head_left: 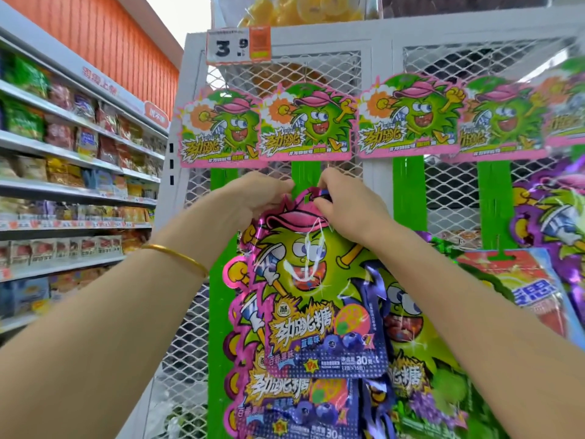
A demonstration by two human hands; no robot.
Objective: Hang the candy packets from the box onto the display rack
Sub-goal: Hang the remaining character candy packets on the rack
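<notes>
Candy packet (316, 280) pinched at top by my left grip (262, 198) and right grip (345, 204); top should meet green strip (305, 172) squarely.

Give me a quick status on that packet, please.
Left hand and right hand pinch candy packet top. At green strip, hooking unclear. Other packets hang behind.

Header cards (305, 122) crowd above, hung packets (411, 359) below and right (tight spot); only a mesh band (449, 198) lies open between.

White mesh rack (381, 55) with candy packets (297, 400)
</notes>
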